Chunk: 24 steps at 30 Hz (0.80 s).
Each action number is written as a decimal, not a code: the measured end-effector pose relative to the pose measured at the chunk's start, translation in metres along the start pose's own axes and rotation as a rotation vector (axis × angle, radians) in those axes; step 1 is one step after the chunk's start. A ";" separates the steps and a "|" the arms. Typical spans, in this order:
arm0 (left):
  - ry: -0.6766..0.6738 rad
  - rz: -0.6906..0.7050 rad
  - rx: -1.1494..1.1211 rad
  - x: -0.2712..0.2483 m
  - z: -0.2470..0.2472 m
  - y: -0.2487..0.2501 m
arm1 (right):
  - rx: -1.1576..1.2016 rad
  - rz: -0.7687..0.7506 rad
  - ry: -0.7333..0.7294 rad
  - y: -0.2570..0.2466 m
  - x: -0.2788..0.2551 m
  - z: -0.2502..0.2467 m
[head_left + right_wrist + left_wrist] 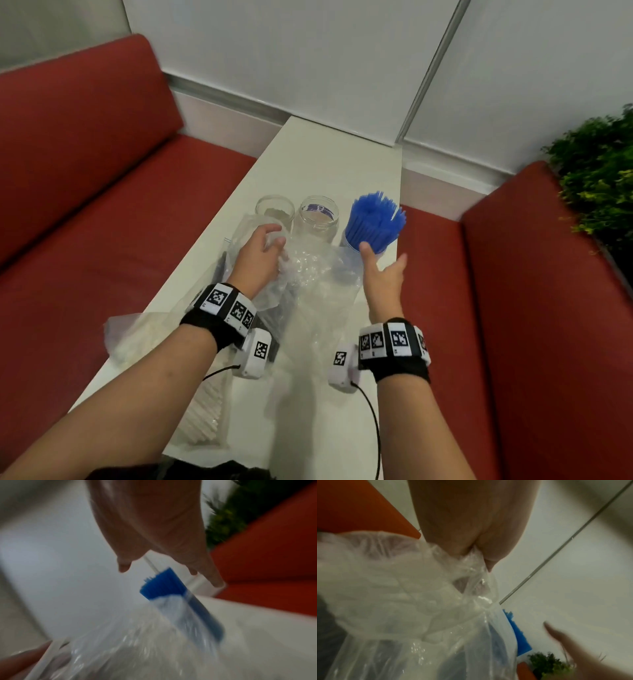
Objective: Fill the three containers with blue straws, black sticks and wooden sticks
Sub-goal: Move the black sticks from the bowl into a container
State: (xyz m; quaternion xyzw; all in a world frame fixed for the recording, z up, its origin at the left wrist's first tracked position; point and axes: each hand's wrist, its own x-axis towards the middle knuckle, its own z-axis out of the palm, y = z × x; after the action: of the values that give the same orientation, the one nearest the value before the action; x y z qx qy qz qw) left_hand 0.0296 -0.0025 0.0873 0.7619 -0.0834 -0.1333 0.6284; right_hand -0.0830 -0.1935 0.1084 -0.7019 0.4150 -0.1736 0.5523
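Observation:
Three clear jars stand at the far end of the white table. The left jar and middle jar look empty; the right jar holds an upright bundle of blue straws. My left hand grips a crumpled clear plastic bag just in front of the jars. My right hand hovers open, thumb and fingers spread, close before the straws and touching nothing. Dark sticks show dimly under the plastic at the left.
A clear bag of pale sticks lies near the table's front edge under my left forearm. Red benches run along both long sides of the narrow table. A green plant stands at the far right, and a white wall lies behind.

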 end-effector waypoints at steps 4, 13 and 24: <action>-0.163 0.011 -0.289 -0.011 -0.001 0.030 | 0.296 0.296 -0.225 0.033 -0.026 0.012; -0.073 -0.209 -0.048 -0.004 -0.033 0.061 | 0.471 -0.083 0.246 0.041 -0.045 0.006; -0.032 0.010 0.107 0.038 -0.079 0.062 | 0.429 -0.241 0.415 0.036 -0.050 -0.039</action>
State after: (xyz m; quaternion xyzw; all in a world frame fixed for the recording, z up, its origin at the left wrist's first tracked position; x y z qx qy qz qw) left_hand 0.0920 0.0478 0.1585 0.7918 -0.1040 -0.1376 0.5859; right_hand -0.1545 -0.1811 0.0985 -0.5630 0.3866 -0.4609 0.5668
